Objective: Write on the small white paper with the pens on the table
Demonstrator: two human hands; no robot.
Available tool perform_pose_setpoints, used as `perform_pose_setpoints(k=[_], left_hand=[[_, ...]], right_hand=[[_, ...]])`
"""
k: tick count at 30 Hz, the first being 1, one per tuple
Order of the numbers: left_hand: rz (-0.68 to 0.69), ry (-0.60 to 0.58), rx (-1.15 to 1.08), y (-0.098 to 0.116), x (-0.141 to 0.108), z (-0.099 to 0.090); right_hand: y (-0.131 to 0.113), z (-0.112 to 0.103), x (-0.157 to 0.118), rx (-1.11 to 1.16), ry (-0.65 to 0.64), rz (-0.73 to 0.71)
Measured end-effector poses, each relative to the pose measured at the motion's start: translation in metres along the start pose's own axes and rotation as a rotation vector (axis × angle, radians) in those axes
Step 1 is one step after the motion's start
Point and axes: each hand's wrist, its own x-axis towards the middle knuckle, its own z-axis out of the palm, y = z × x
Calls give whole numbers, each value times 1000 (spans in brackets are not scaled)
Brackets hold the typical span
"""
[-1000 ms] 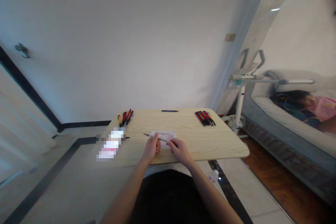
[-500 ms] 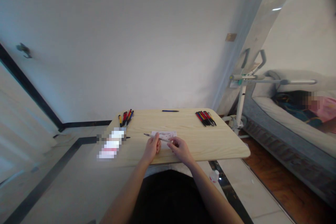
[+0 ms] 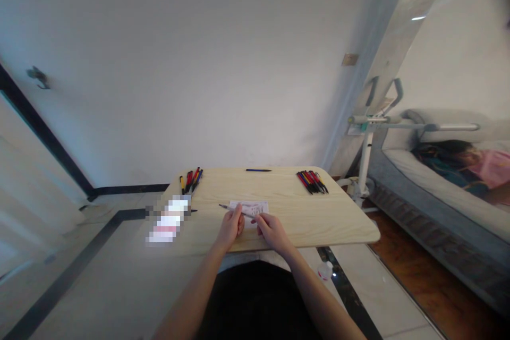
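Observation:
A slim pale pen (image 3: 247,215) with a dark end pointing left lies across both hands, over the near part of the table. My left hand (image 3: 231,223) is closed around its middle, thumb on top. At its right end, my right hand (image 3: 269,228) pinches it between thumb and fingers. Under the hands is a white printed paper (image 3: 261,206), partly covered by them. A blue pen (image 3: 258,170) lies alone near the far edge.
Several red, blue and yellow pens (image 3: 313,182) lie in a row at the right of the wooden table (image 3: 342,223). More pens (image 3: 191,179) are at the far left, behind a blurred bright patch. A plastic bottle (image 3: 325,270) stands below; a person (image 3: 486,167) lies on the bed.
My right hand has moved slightly left along the pen, and its fingers have closed in on the pen's end. My left hand has barely moved.

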Motion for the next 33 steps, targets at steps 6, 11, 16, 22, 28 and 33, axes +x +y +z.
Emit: perform_pose_setpoints(k=[6,11,16,22,28,33], left_hand=[[21,-7,29,-1,-1,-1],[29,-12,19,-1,-1,-2],[14,-9,16,-1,-1,-2],[20,-8,20,-1,-2,-1],[-17,-1,-31,-2,1,0],[-20,-9,-57,-2,2,-1]], right_hand=[[-4,-1,-2,14,9,-22],[-7,-3,-3,5,8,-30],[-7,-3,-3,7,9,-12],[-8,0,-4,30,19,-31],[6,-24,2,-108,287,-6],[17,-48,7,-502,210,147]])
